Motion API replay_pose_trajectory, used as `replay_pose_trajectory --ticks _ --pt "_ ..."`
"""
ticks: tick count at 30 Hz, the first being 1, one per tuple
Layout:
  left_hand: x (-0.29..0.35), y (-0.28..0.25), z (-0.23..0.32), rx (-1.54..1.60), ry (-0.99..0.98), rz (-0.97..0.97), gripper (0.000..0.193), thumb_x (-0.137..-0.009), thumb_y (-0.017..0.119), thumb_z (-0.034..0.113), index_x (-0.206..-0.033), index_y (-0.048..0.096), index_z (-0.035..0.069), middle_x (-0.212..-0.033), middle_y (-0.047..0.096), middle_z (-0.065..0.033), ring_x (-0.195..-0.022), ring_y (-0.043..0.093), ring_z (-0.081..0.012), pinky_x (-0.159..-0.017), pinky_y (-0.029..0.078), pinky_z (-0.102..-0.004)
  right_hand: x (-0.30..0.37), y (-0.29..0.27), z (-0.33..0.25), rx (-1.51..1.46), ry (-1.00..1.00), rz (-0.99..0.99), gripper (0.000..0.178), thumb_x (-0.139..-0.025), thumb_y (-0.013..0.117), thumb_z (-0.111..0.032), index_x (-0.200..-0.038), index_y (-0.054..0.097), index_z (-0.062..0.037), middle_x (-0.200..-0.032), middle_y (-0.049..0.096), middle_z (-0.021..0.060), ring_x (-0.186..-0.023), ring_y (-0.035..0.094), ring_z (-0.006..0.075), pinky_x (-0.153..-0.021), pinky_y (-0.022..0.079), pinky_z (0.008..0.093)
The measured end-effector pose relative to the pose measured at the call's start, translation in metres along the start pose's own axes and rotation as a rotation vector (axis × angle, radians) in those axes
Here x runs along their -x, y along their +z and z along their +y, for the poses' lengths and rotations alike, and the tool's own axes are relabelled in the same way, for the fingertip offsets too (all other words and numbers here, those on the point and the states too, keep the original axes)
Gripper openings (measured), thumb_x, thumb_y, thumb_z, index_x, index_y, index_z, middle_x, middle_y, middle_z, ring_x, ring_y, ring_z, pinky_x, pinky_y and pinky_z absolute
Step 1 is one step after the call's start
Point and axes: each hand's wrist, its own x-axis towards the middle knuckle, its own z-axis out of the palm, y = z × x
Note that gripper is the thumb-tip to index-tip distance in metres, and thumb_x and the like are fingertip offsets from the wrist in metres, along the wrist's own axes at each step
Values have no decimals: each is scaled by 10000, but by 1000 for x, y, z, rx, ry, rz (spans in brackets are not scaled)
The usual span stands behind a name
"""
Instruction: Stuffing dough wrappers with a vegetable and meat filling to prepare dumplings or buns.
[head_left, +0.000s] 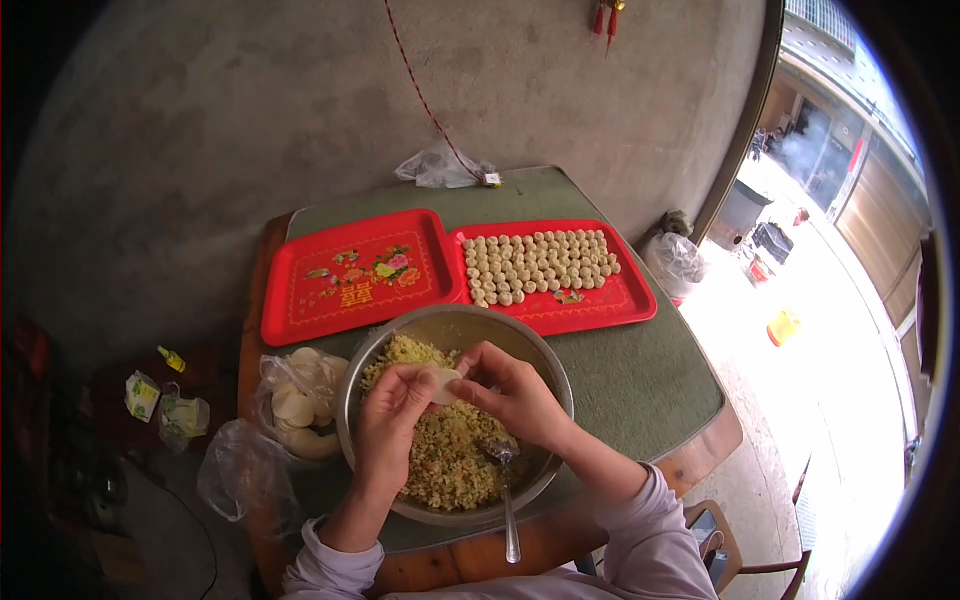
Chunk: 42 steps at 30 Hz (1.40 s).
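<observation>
Above a large steel bowl (556,372), both hands hold one pale round dumpling wrapper (445,387). My left hand (394,408) pinches its left side between thumb and fingers. The fingers of my right hand (517,396) close on its right edge. Whether filling lies inside the wrapper is hidden by the fingers. Crumbly yellow-green filling (452,455) lies in the bowl below. A metal spoon (509,500) rests in it, its handle leaning out over the near rim. Left of the bowl, a stack of wrappers (293,408) sits in a clear plastic bag.
A red flowered tray (290,292) stands at the table's back left. Beside it, another red tray (632,300) bears rows of small round dumplings (540,264). A crumpled plastic bag (440,166) lies by the wall under a hanging cord (425,98). At right is a chair (790,562).
</observation>
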Motion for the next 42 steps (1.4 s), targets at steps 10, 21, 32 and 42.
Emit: replay_pose_trajectory --ticks 10,21,32,42 --pt "0 -4 -6 -35 59 -79 120 -962 612 180 -964 603 60 -916 609 15 -860 537 -52 -787 434 -222 1 2 -3 45 -110 28 122 -946 622 -124 -978 554 -28 -828 567 -23 -777 512 42 -695 453 222" --pt "1 1 0 -25 87 -36 136 -957 620 173 -997 594 45 -930 599 14 -868 544 -55 -803 442 -227 1 2 -7 43 -83 -2 152 -939 633 -146 -983 556 -22 -836 594 2 -765 533 57 -692 460 236" --pt "-3 -8 -2 -1 28 -29 144 -959 607 188 -976 569 50 -946 639 -39 -850 608 -110 -780 513 -280 2 0 -5 162 -140 37 159 -919 641 -113 -1018 563 -16 -852 625 27 -779 586 88 -706 489 261" --pt "-2 -41 28 93 13 188 168 -969 573 171 -1009 565 7 -994 668 -145 -876 693 -243 -757 582 -299 54 -42 -25 486 -465 -650 504 -824 720 -384 -1199 564 -86 -972 552 91 -953 552 292 -829 460 393"
